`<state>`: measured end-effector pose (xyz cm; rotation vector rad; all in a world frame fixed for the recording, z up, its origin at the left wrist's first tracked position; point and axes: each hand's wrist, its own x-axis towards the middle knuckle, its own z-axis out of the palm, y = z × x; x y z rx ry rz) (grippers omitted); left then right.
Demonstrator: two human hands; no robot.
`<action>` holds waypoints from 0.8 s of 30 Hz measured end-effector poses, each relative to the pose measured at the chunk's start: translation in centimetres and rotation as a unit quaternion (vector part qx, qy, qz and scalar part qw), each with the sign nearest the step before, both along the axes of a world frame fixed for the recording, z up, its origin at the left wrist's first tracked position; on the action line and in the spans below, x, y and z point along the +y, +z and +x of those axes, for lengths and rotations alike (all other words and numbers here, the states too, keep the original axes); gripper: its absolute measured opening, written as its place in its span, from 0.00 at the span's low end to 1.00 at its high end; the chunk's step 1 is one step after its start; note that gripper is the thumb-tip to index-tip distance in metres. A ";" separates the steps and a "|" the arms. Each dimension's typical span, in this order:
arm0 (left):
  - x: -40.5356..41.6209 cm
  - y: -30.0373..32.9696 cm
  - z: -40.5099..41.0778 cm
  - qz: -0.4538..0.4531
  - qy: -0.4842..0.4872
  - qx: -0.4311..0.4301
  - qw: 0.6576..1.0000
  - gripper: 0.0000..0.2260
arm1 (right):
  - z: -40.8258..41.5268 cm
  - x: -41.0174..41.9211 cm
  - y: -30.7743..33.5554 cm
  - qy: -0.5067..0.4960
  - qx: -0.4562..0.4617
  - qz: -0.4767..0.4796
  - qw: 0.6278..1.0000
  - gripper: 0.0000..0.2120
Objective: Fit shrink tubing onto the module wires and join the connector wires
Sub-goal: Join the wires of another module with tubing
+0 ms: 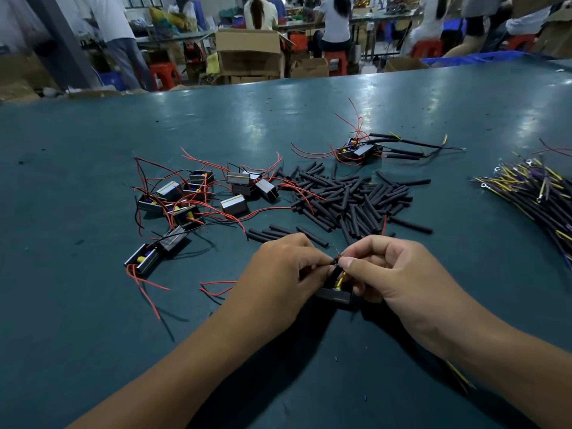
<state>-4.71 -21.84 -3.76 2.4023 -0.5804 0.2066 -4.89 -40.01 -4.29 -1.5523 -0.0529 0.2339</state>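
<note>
Left hand (278, 267): pinching fine wire ends above the module (335, 289)
Right hand (383, 267): pinching those same wires
Tubing pile (349, 199): just beyond

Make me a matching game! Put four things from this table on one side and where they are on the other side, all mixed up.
Things:
1. pile of black tubes
2. bundle of connector wires
3. heap of modules with red wires
4. module being worked on

Places:
A. between the left hand and the right hand
B. far right edge of the table
C. middle of the table
D. left of the tube pile

Pairs: 1-C, 2-B, 3-D, 4-A
</note>
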 end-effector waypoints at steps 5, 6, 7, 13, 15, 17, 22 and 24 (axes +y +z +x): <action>0.1 0.0 0.0 0.008 -0.001 0.005 1.000 0.07 | -0.1 0.0 -0.1 -0.010 0.009 0.014 1.000 0.02; 0.1 0.0 0.0 0.008 0.000 0.005 1.000 0.07 | -0.1 0.0 -0.1 -0.010 0.012 0.018 1.000 0.02; 0.1 0.0 0.0 0.007 0.001 0.005 1.000 0.07 | -0.1 0.1 0.0 -0.010 0.015 0.021 1.000 0.01; 0.0 0.1 -0.1 -0.001 0.005 0.000 1.000 0.05 | -0.1 0.3 0.0 -0.022 0.018 0.035 0.999 0.07; 0.0 0.0 -0.1 -0.001 0.009 -0.003 1.000 0.05 | -0.1 0.4 0.0 -0.024 0.014 0.036 0.999 0.07; -0.1 0.0 0.0 -0.001 0.012 -0.003 1.000 0.05 | -0.1 0.5 0.0 -0.025 0.008 0.035 0.999 0.08; -0.2 0.0 0.0 0.006 0.018 -0.002 1.000 0.06 | 0.1 0.6 -0.2 -0.029 -0.020 -0.002 0.999 0.07; -0.2 0.0 -0.1 0.011 0.018 0.002 1.000 0.06 | 0.0 0.6 -0.3 -0.029 -0.035 -0.023 0.999 0.06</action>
